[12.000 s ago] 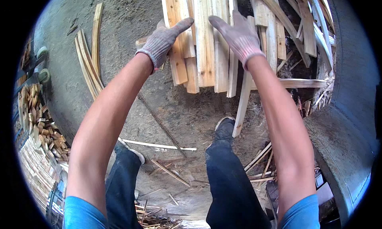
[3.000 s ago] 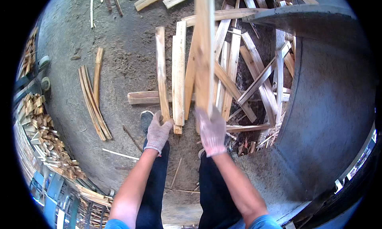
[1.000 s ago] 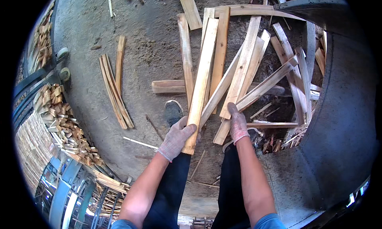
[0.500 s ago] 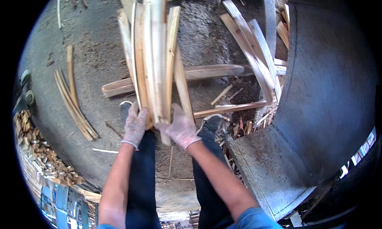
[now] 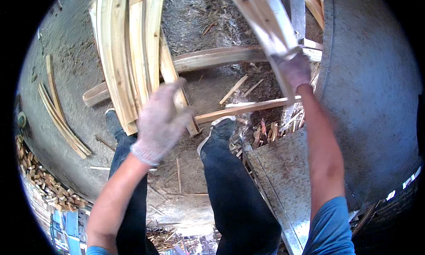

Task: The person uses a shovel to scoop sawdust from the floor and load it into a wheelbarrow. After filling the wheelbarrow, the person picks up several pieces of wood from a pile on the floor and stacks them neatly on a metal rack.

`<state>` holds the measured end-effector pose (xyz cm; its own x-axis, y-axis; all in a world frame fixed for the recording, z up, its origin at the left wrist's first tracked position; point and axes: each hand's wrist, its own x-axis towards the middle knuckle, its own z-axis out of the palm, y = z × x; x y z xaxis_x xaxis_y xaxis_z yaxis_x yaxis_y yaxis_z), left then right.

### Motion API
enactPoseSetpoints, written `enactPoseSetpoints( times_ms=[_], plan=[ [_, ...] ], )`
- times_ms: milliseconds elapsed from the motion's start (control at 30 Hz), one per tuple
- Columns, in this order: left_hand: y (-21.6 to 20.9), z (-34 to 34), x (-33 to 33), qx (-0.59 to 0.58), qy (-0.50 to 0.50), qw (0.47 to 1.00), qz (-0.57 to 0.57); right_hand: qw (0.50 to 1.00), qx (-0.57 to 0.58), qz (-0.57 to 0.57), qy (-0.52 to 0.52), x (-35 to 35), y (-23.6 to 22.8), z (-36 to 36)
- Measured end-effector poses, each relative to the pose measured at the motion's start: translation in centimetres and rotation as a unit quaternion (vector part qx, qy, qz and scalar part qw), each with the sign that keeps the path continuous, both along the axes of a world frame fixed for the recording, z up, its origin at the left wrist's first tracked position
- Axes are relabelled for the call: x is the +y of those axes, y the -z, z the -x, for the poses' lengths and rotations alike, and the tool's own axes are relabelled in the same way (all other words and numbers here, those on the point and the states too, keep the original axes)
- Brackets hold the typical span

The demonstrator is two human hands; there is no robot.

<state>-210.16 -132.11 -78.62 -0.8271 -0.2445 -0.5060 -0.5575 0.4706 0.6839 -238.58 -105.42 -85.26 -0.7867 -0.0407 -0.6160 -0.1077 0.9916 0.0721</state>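
A stack of long pale wooden strips [image 5: 113, 56] lies ahead of my left foot, its far end running out of view. My left hand [image 5: 161, 117], in a whitish knit glove, hovers by the near end of this stack, fingers stretched and apart, with nothing in them. Over to the right, my gloved right hand [image 5: 294, 69] is closed round the near part of a second bunch of wooden strips [image 5: 265, 25]. Motion blurs these strips, and they slant away toward the far edge. The fingertips of my right hand are partly hidden.
A thick timber beam [image 5: 221, 59] crosses the ground under the stack. A thin strip [image 5: 252, 109] lies before my right foot. A large metal sheet structure [image 5: 367, 100] bounds the right side. Loose strips [image 5: 62, 117] and a pile of short wood pieces [image 5: 44, 175] are at left.
My right hand has left the middle stack and gripped the right-hand strips, which have shifted. My left hand has come off the stack and opened. The view has moved too.
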Motion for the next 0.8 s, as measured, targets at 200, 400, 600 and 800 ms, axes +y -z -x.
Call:
enactPoseSetpoints(
  times_ms=[200, 400, 600, 800],
  plan=[
    [6.8, 5.4, 8.4, -0.187, -0.206, 0.941, -0.192, 0.98, -0.039, 0.149, 0.126, -4.7, 2.7, -14.3],
    [8.1, 4.3, 4.9, -0.152, -0.207, 0.914, -0.313, 0.72, -0.166, 0.416, 0.531, -10.2, 1.8, -17.2],
    [-1.2, -1.8, 1.3, -0.171, -0.172, 0.951, -0.191, 0.747, -0.256, 0.408, 0.459, -13.6, -5.2, -22.8],
    [-3.9, -8.2, -2.3, -0.119, -0.249, 0.942, -0.191, 0.887, -0.28, 0.309, 0.201, -15.0, -6.7, -23.9]
  ],
)
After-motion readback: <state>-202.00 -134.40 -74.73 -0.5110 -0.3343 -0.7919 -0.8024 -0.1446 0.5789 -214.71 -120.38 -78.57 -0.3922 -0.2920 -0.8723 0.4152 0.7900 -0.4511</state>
